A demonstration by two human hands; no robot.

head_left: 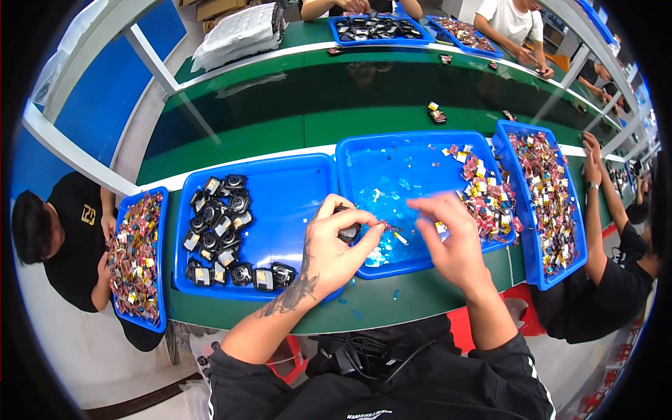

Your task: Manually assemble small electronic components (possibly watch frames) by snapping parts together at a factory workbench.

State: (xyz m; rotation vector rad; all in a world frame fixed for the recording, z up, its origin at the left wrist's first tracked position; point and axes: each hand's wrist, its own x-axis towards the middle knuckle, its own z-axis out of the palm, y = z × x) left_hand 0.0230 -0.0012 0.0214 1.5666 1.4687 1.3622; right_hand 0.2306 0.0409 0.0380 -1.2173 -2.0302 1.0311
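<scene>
In front of me, my left hand [329, 241] grips a small black plastic housing [347, 225] between thumb and fingers. Thin reddish wires with a small yellow-and-white piece [400, 238] stick out past the fingertips; how they join the housing is hidden. My right hand [453, 241] hovers just to the right, slightly blurred, fingers apart and nothing visible in them. Under both hands lies a blue tray [392, 269] with small wired pieces [486, 192] heaped at its right and bluish film scraps [381, 196]. Several black housings [218, 224] fill the left side of another blue tray [287, 183].
Narrow blue trays of small wired pieces flank the work at left [164, 280] and right [537, 269]. Beyond runs a green conveyor belt [280, 126] carrying a few loose parts [437, 113]. White frame posts [77, 150] slant overhead. People work on both sides and across.
</scene>
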